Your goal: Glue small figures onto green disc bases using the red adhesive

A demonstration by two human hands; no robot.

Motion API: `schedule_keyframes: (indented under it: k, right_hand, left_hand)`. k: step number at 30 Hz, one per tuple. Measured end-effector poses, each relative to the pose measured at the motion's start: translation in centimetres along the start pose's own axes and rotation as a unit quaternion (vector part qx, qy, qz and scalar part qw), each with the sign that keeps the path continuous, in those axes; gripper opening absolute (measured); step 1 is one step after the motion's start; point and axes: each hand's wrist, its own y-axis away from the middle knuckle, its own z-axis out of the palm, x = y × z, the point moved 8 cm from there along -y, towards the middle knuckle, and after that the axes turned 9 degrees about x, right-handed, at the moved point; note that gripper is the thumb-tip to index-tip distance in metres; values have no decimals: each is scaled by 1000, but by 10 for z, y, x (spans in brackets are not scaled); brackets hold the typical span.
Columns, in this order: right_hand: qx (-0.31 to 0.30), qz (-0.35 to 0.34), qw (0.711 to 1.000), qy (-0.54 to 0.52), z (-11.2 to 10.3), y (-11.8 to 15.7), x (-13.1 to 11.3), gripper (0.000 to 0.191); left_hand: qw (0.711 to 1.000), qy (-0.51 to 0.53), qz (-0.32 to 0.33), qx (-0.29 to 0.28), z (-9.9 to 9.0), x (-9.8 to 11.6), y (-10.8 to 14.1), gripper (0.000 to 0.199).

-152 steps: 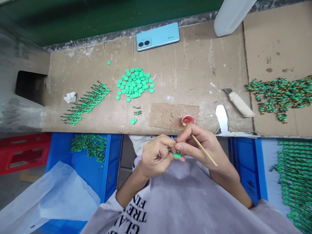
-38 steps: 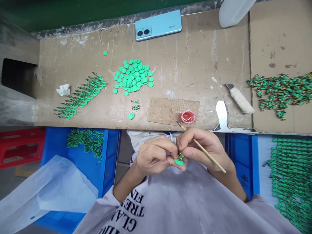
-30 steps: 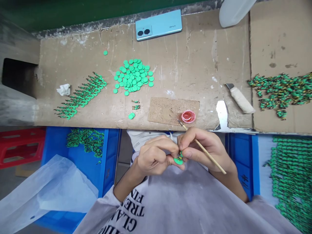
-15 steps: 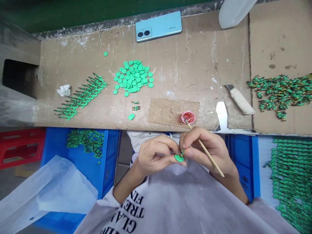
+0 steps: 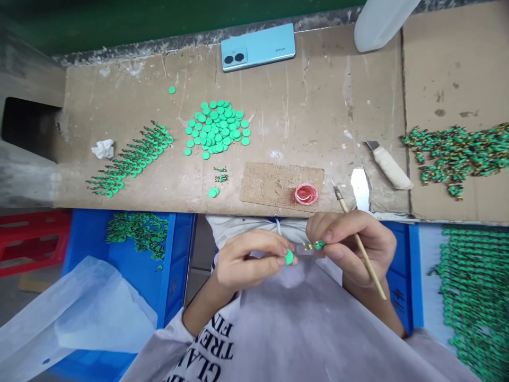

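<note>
Between the thumb and fingers of my left hand [image 5: 251,260] is a round green disc [image 5: 289,257], its flat face turned outward. My right hand [image 5: 353,244] pinches a small green and gold figurine [image 5: 317,245], a short gap away from the disc. The same hand also carries a thin paintbrush [image 5: 363,252], its bristles pointing up toward the table. An open pink-rimmed pot of red liquid [image 5: 306,194] stands on a cardboard piece [image 5: 266,183] just beyond my hands. Left of it lie a few loose figurines [image 5: 221,178] and green discs [image 5: 213,192].
A pile of green discs [image 5: 217,127] lies mid-table. Rows of figurines on discs [image 5: 133,159] stand at left; more figurines [image 5: 461,154] are heaped at right. A phone [image 5: 258,48], a wrapped-handle blade [image 5: 392,167] and blue bins [image 5: 181,265] surround the work area.
My hands have moved apart, separating the figurine from the disc. The right hand has shifted right, taking the brush away from above the pot.
</note>
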Motion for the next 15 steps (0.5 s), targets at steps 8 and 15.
schedule_keyframes:
  k: [8, 15]
  right_hand:
    - [-27, 21, 999, 30, 6, -2, 0, 8]
    - [-21, 16, 999, 31, 8, -2, 0, 8]
  left_hand:
    - [993, -81, -49, -71, 7, 10, -6, 33]
    - [992, -105, -32, -60, 5, 1, -6, 22]
